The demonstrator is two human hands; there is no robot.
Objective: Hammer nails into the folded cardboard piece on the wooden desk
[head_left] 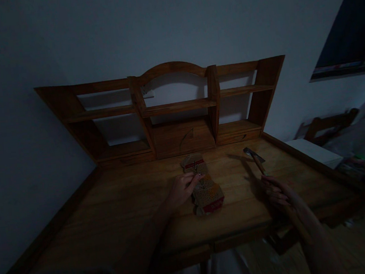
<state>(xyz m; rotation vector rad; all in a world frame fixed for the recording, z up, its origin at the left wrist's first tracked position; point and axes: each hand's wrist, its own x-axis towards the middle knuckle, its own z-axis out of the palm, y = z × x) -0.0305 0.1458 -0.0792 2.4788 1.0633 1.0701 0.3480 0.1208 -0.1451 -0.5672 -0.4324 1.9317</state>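
Note:
A flattened piece of printed cardboard [210, 193], brown with red bands, lies on the wooden desk. My left hand [185, 188] rests over its left side with thumb and fingertips pinched together. What is between those fingertips is too small and dark to make out. Thin dark marks or lines run across the cardboard near them. To the right, my right hand [275, 190] is wrapped round the wooden handle of a hammer [254, 154]. The hammer's metal head is raised above the desk, apart from the cardboard, and casts a shadow on the desktop.
The desktop [127, 198] has a raised rim on its sides. A wooden shelf unit [179, 107] with small drawers stands along its back against the wall. A white box-like surface [315, 152] and a wooden chair back [332, 122] are at the right. The room is dim.

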